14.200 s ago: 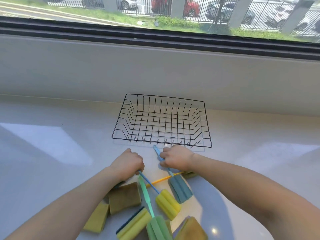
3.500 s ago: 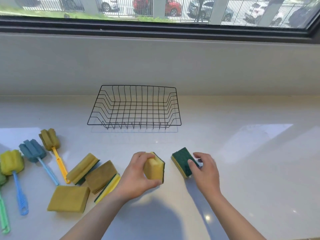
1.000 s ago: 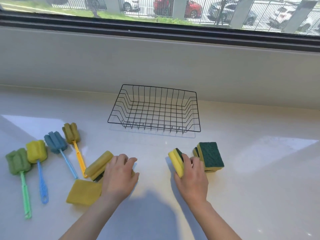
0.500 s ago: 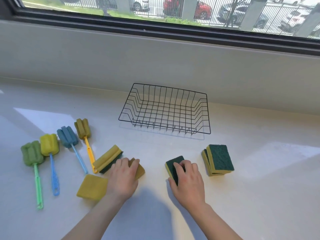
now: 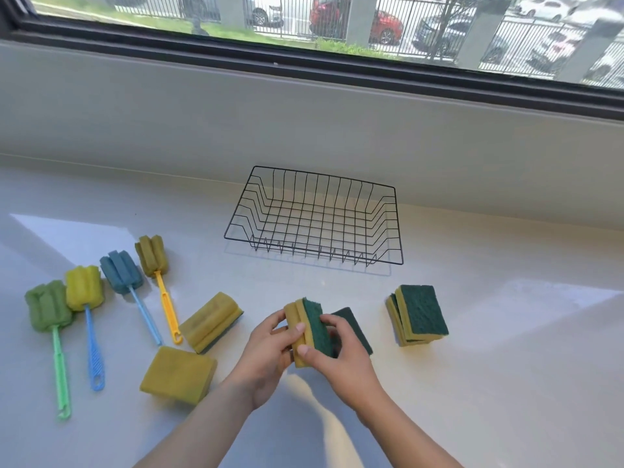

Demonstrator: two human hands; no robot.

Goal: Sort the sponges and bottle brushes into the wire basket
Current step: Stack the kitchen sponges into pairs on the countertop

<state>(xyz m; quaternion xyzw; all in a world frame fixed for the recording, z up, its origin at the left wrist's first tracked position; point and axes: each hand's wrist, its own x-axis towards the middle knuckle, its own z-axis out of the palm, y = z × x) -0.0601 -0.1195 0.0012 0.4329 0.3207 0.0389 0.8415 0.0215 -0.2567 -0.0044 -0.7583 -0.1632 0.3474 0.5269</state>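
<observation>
Looking down at the lower centre of the frame, I see both hands closed around one rectangular yellow foam sponge with a dark green scouring face (image 5: 309, 327), held on edge; the left hand (image 5: 266, 352) pinches its yellow side with thumb and curled fingers, and the right hand (image 5: 341, 359) grips the green side. I cannot tell whether the sponge touches the glossy white countertop (image 5: 506, 349). Just behind the right hand lies a second green-faced sponge (image 5: 354, 327), and further right is a stack of two green-topped sponges (image 5: 420, 314). The black wire basket (image 5: 314, 250) sits above them at centre with nothing in it. Left of the hands are a yellow sponge on its edge (image 5: 211, 322) and a flat yellow sponge (image 5: 179, 374). Four foam-headed bottle brushes (image 5: 121, 271) lie side by side at lower left.
</observation>
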